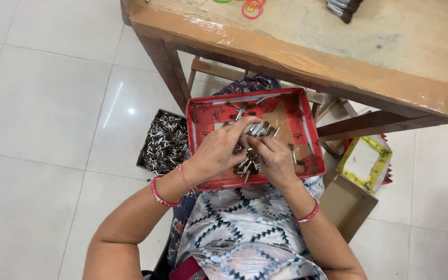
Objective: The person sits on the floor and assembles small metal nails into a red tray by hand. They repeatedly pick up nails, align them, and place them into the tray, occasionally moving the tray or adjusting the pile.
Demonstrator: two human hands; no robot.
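On her lap, both hands, left (219,150) and right (276,158), pinch small, light, stiff metal pins (250,165) in a red tray (307,129); best grabbed mid-bunch.

both hands work inside a red cardboard tray (307,129) resting on the lap. left hand (218,150) pinches a bundle of small metal tubes (259,129); right hand (276,158) rests on loose tubes just below. left of the left grip, a floor box of tubes (164,142); above, the wooden worktop (338,57).
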